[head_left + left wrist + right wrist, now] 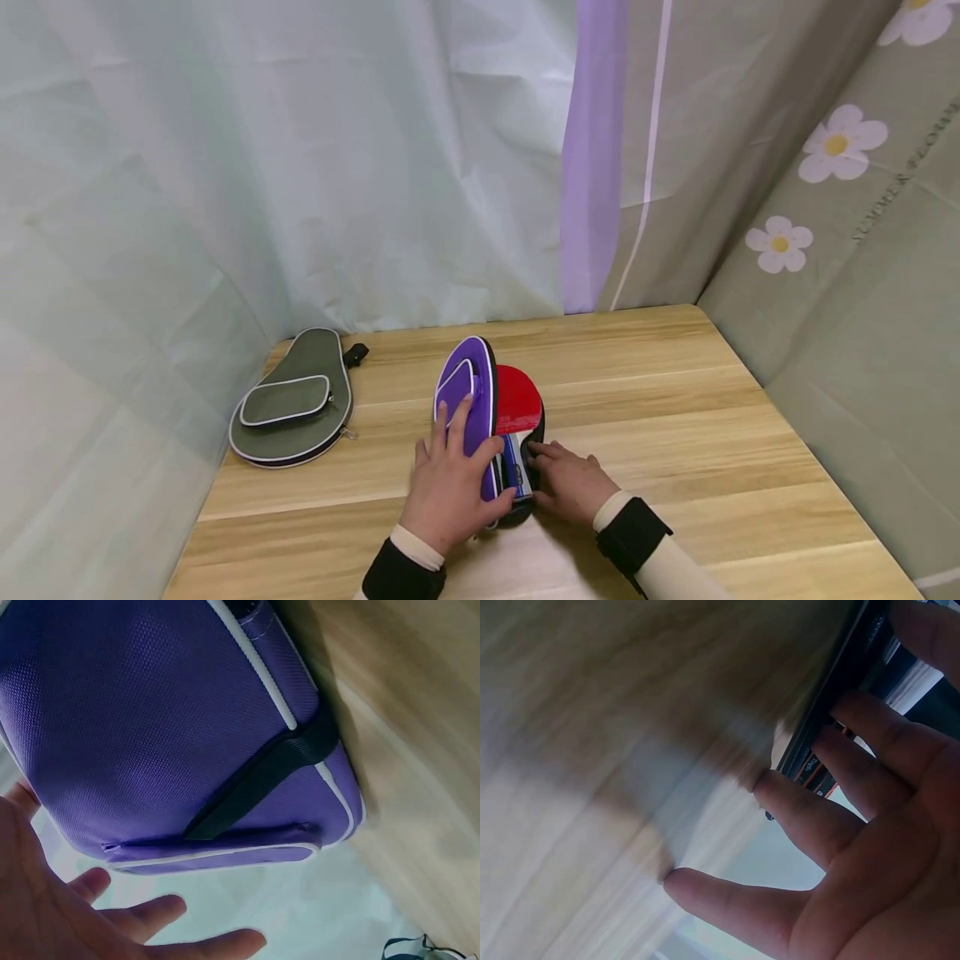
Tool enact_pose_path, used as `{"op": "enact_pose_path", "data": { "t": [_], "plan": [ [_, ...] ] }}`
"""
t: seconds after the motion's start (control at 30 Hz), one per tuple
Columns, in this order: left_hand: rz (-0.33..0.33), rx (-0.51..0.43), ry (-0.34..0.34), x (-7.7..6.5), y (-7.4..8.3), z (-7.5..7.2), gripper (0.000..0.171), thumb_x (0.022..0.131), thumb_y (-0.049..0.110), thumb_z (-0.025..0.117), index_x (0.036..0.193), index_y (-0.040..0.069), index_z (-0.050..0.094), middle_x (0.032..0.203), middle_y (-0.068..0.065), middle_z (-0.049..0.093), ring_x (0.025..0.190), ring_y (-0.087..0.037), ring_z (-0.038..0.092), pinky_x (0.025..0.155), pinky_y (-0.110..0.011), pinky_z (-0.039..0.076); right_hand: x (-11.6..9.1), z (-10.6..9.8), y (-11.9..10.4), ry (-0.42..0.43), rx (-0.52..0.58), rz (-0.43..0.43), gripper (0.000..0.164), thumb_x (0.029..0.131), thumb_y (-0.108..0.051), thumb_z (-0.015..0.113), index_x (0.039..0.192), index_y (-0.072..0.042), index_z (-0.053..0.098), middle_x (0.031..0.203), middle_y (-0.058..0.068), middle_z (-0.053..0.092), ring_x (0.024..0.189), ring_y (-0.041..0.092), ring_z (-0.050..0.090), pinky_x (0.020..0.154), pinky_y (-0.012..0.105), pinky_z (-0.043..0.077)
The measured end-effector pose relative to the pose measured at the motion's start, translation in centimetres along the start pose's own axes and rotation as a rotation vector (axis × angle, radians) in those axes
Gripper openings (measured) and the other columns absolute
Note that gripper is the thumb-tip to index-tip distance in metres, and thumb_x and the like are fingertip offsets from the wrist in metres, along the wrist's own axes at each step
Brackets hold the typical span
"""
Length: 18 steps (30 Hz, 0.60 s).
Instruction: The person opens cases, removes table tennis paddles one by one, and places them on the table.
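Observation:
A purple table tennis bat case (480, 408) with white piping stands open on the table, its purple cover tilted up on the left. Inside it shows a bat with a red face (517, 400) and a blue-and-white part (519, 467) near the handle end. My left hand (448, 498) rests spread on the cover, thumb and index finger at its free edge. In the left wrist view a black strap (259, 784) crosses the purple cloth. My right hand (572, 483) touches the right rim of the case. Its fingers reach out straight in the right wrist view, some by the table.
A grey-green bat-shaped case (292, 442) with a zipped pocket and a black strap (356, 355) lies at the table's left. The wooden table (675, 400) meets hanging cloth (375, 208) at the back and both sides.

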<state>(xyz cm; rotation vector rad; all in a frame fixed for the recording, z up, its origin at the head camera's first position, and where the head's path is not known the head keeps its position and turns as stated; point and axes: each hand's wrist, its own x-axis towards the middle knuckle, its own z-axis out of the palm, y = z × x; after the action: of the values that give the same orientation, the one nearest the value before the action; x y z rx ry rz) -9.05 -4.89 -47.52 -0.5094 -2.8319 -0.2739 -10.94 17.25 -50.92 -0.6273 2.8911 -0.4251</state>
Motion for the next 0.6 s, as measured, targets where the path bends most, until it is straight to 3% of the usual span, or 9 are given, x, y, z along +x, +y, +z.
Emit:
{"op": "enact_pose_path", "data": {
  "t": [0.33,0.5,0.6],
  "plan": [
    [-0.178,0.044,0.050,-1.9,-0.2,-1.0,0.083,0.070,0.076,0.071,0.144,0.043,0.052,0.174,-0.014,0.001,0.154,-0.056,0.015,0.094,-0.089,0.033,0.0,0.2,-0.2,0.025,0.015,0.025,0.050,0.086,-0.038,0.081,0.128,-0.013,0.069,0.150,0.004,0.059,0.137,0.033,0.059,0.087,0.078,0.049],
    [-0.247,0.083,0.052,-2.6,-0.6,-1.2,0.092,0.068,0.081,0.069,0.149,0.042,0.047,0.173,-0.020,-0.007,0.155,-0.060,0.002,0.096,-0.093,0.022,0.1,0.2,-0.3,0.030,0.013,0.041,0.050,0.084,-0.038,0.083,0.125,-0.013,0.069,0.148,0.004,0.060,0.137,0.032,0.059,0.088,0.077,0.049],
    [-0.270,0.093,0.095,-2.9,-0.8,-1.2,0.096,0.069,0.082,0.068,0.152,0.039,0.047,0.172,-0.025,-0.005,0.154,-0.061,-0.003,0.101,-0.093,0.016,0.2,0.2,-0.2,0.036,0.008,0.044,0.051,0.083,-0.039,0.083,0.125,-0.014,0.069,0.148,0.003,0.059,0.136,0.030,0.060,0.088,0.075,0.050]
  ]
}}
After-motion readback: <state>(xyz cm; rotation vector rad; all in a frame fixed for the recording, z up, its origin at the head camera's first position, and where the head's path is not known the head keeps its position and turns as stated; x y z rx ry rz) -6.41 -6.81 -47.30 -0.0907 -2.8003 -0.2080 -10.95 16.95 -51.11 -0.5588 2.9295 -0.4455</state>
